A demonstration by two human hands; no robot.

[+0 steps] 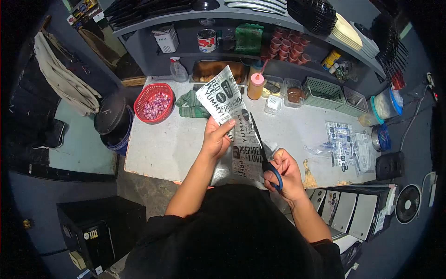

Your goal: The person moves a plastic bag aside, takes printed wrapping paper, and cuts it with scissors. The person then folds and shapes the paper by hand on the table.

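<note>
1. the left hand (pixel 217 139) is mostly closed, thumb pressed on the front of the black-and-white printed paper (pixel 244 125) and fingers curled behind it.
2. the right hand (pixel 285 177) is partly curled and grips the blue-handled metal scissors (pixel 276 178); the exact placing of its fingers in the loops is hard to tell.
3. the paper is held up over the front part of the pale worktop (pixel 160 149), and the scissors point away from the person, blades along the paper's right side.
4. beyond the paper stands a squeeze bottle with a pink cap (pixel 256 87), with a small clear plastic container (pixel 273 105) just to its right.
5. to the left lie a crumpled green cloth (pixel 193 111) and a round red plastic basket (pixel 137 106) of chopped purple-and-white pieces (pixel 157 105).
6. more printed sheets (pixel 341 139) lie on the worktop's right side.
</note>
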